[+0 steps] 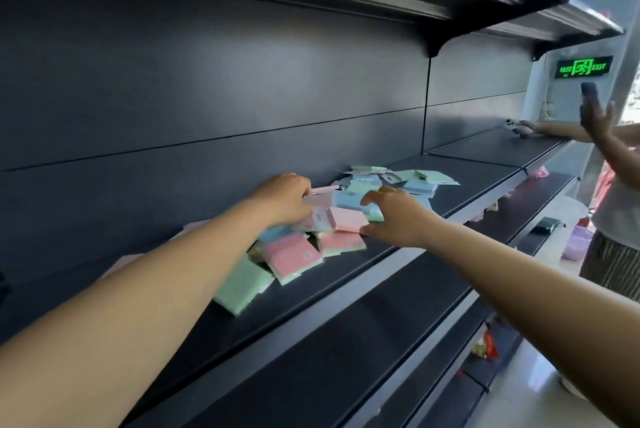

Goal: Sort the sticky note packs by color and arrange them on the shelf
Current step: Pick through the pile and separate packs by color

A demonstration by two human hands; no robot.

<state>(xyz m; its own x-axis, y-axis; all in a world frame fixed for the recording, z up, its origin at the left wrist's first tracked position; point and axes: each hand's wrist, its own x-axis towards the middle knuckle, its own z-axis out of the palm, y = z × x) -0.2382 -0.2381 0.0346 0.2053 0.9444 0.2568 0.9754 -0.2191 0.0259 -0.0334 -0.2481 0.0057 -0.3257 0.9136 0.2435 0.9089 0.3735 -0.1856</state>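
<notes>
Two bare forearms reach forward from the bottom of the view toward a dark metal shelf. On that shelf lies a loose, mixed pile of sticky note packs in pink, green and blue, spread from the middle of the shelf board toward the back panel.

On the left, the left hand rests on top of the pile, its fingers curled down over a pale pink pack; whether it truly grips the pack cannot be told. Just beside it, the right hand is spread wide with fingers arched, thumb touching the front edge of the pile and fingertips on a blue pack. Between the two hands sits a pink pack. A large green pack lies at the near end of the pile, partly under the left forearm.

Far to the right stands another person, one hand raised holding a dark phone. A green exit sign glows on the wall behind.
</notes>
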